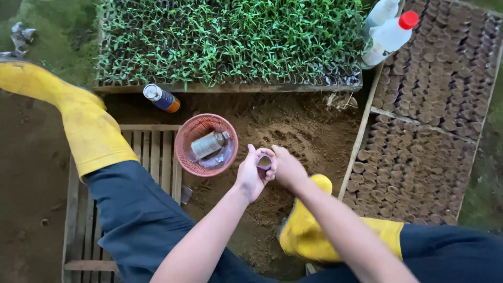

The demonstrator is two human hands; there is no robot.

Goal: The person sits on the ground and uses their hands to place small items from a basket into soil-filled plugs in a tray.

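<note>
Small purple pot (264,161) sits between both hands above the brown soil (304,131); the left hand (252,173) grasps it, and the right hand (286,167) pinches its other side. Left of them, a pink basket (184,141) on a wooden pallet (152,147) holds a grey can (208,144). Far behind, a tray of green seedlings (230,42); at right, trays of soil-filled pots (429,105) and two white bottles (390,34).

Bare soil ground (293,131), wooden slat pallet (152,152), seedling tray (225,42), daylight.
</note>
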